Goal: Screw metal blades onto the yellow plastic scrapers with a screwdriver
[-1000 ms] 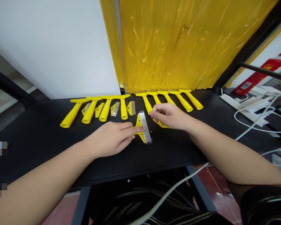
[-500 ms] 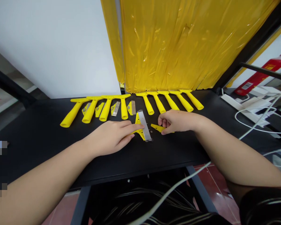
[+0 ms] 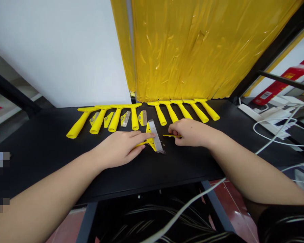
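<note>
My left hand (image 3: 125, 146) is closed around the handle of a yellow scraper (image 3: 151, 143), its index finger pressing on the metal blade (image 3: 155, 136) that lies across the scraper's head. The blade's far end sticks out past the yellow plastic. In my right hand (image 3: 186, 132), a thin yellow plastic plate (image 3: 170, 136) is pinched between thumb and fingers, seen nearly edge-on, just right of the blade and apart from it. Small screws and a nut (image 3: 163, 145) lie on the black table between the two hands.
Several yellow scraper handles (image 3: 78, 125) stand in a row along the back of the black table (image 3: 111, 182). Among the left ones lie yellow plates with blades (image 3: 126, 118). A white cable (image 3: 192, 202) crosses the front right. A red bottle (image 3: 281, 84) is at far right.
My right hand has turned the yellow plate from showing its flat face to nearly edge-on. My left hand stays on the scraper and blade.
</note>
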`<state>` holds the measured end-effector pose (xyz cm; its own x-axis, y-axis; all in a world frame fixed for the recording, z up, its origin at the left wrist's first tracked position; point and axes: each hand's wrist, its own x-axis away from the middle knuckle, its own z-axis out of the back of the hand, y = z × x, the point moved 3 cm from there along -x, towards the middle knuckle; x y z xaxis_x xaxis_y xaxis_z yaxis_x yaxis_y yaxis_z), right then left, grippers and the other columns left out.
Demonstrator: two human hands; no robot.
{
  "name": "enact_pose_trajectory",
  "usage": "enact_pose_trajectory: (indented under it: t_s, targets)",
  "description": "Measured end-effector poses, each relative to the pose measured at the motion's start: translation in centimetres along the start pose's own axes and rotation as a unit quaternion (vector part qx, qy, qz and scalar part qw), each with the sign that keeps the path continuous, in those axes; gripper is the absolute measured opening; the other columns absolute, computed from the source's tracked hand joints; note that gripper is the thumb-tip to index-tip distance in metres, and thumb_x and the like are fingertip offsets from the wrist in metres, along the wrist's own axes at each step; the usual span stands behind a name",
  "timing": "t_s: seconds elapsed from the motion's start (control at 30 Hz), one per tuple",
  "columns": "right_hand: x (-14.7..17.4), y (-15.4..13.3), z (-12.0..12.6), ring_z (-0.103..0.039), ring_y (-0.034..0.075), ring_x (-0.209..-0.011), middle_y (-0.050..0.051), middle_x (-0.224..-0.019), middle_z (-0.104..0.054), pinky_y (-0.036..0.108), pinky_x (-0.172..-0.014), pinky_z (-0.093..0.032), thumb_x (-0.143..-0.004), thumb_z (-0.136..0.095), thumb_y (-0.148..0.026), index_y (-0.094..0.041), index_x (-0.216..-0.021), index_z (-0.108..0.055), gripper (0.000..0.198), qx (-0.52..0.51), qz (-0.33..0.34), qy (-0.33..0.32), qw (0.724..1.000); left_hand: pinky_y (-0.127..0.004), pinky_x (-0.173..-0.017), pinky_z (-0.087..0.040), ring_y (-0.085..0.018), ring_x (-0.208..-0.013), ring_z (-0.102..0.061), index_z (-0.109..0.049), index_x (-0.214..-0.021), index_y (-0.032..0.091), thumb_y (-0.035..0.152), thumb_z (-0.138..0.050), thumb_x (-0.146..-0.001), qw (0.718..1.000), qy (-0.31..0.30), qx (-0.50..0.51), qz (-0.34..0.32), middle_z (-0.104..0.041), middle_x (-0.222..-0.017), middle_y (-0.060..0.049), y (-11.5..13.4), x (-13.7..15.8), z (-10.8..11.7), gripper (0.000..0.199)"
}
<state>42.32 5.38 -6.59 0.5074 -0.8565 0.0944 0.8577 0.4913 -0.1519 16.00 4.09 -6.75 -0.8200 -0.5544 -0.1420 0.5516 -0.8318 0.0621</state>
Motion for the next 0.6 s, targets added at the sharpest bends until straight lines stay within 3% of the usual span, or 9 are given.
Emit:
enact_pose_trajectory:
  t_s: [0.17, 0.27, 0.33, 0.4, 0.47, 0.5, 0.6]
  targets:
    - [-0.4, 0.7, 0.2, -0.068, 0.026, -0.089, 0.01, -0.101, -0.078, 0.037, -0.08, -0.048, -0.082, -0.062, -0.01, -0.02, -0.1, -0.076, 0.025, -0.022, 0.014, 0.059, 0.998, -0.032, -0.078, -0.06, -0.022, -0.095, -0.078, -0.049, -0.158, 0.034, 0.029, -0.049, -0.108, 1.0, 0.002, -0.004, 0.002, -0.077, -0.126, -0.005, -0.1, 0.1, 0.0, 0.051]
    - [-0.6, 1.1, 0.8, -0.066, 0.023, -0.09, 0.007, -0.098, -0.074, 0.036, -0.086, -0.049, -0.083, -0.059, -0.013, -0.02, -0.092, -0.071, 0.017, -0.147, 0.061, 0.116, 0.98, -0.034, -0.078, -0.06, -0.024, -0.096, -0.079, -0.047, -0.159, 0.034, 0.03, -0.049, -0.107, 1.0, -0.003, -0.009, 0.011, -0.078, -0.127, -0.006, -0.1, 0.1, 0.1, 0.052]
    - [-0.8, 1.2, 1.1, -0.067, 0.022, -0.093, 0.006, -0.093, -0.072, 0.037, -0.09, -0.051, -0.084, -0.055, -0.016, -0.02, -0.087, -0.066, 0.012, -0.299, 0.084, 0.136, 0.941, -0.035, -0.076, -0.06, -0.024, -0.092, -0.079, -0.047, -0.158, 0.033, 0.031, -0.05, -0.107, 1.0, -0.007, -0.01, 0.022, -0.078, -0.126, -0.005, 0.0, 0.1, 0.1, 0.051]
    - [-1.0, 1.0, 1.0, -0.068, 0.021, -0.087, 0.004, -0.082, -0.065, 0.038, -0.088, -0.054, -0.085, -0.051, -0.019, -0.021, -0.081, -0.059, 0.009, -0.466, 0.08, 0.125, 0.872, -0.034, -0.074, -0.06, -0.024, -0.089, -0.079, -0.049, -0.156, 0.032, 0.032, -0.05, -0.107, 0.999, -0.008, -0.009, 0.03, -0.079, -0.125, -0.005, 0.0, 0.1, 0.2, 0.048]
    - [-1.1, 0.6, 0.7, -0.06, 0.016, -0.066, -0.001, -0.073, -0.054, 0.033, -0.071, -0.055, -0.087, -0.051, -0.022, -0.022, -0.083, -0.053, 0.005, -0.588, 0.051, 0.1, 0.801, -0.033, -0.074, -0.06, -0.022, -0.086, -0.078, -0.052, -0.153, 0.03, 0.032, -0.051, -0.107, 0.999, -0.006, -0.01, 0.033, -0.079, -0.124, -0.006, 0.1, 0.0, 0.3, 0.046]
    - [-1.1, 0.3, 0.5, -0.051, 0.013, -0.057, -0.003, -0.073, -0.05, 0.029, -0.059, -0.05, -0.09, -0.052, -0.024, -0.023, -0.088, -0.052, 0.002, -0.621, 0.034, 0.086, 0.779, -0.033, -0.073, -0.059, -0.022, -0.085, -0.078, -0.052, -0.152, 0.029, 0.032, -0.051, -0.107, 0.999, -0.006, -0.011, 0.033, -0.08, -0.123, -0.006, 0.1, 0.0, 0.3, 0.045]
    - [-1.0, -0.3, 0.0, -0.031, 0.008, -0.05, -0.006, -0.081, -0.047, 0.02, -0.045, -0.026, -0.1, -0.056, -0.035, -0.028, -0.106, -0.047, 0.012, -0.643, -0.005, 0.051, 0.764, -0.032, -0.072, -0.059, -0.022, -0.082, -0.077, -0.052, -0.152, 0.029, 0.033, -0.051, -0.107, 0.999, -0.004, -0.013, 0.034, -0.08, -0.118, -0.006, 0.0, 0.0, 0.2, 0.045]
